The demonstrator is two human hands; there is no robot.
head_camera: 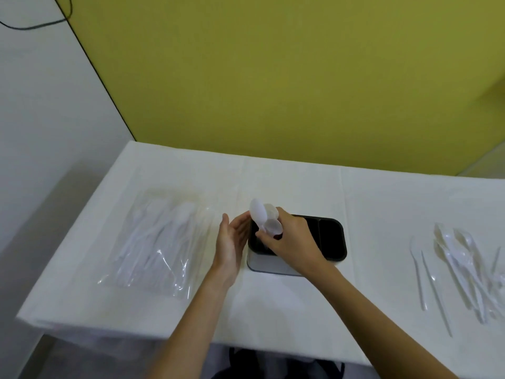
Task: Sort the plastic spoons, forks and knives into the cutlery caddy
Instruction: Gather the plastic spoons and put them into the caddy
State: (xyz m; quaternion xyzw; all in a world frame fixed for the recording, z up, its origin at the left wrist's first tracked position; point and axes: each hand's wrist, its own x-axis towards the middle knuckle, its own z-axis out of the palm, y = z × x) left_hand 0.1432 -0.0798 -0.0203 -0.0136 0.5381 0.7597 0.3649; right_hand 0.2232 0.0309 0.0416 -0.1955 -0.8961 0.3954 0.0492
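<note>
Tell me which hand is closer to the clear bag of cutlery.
Left. The left hand is just right of the bag; the right hand is farther right, over the caddy, holding spoons.

We see bright, even light, soft shadows on the tablecloth (273, 305), glare on the plastic bag (153, 242), spoons (262, 217) slightly blurred, edges bending.

Black cutlery caddy (343, 242) (rounded rectangle, divided into compartments) stands upright. White plastic spoons (263, 218), bowls up, handles pointing down over its left compartment, are gripped in the right hand (292, 242). Loose white cutlery (464, 269) is heaped well to the right. A clear bag of white cutlery (158, 242) lies flat to the left.
</note>
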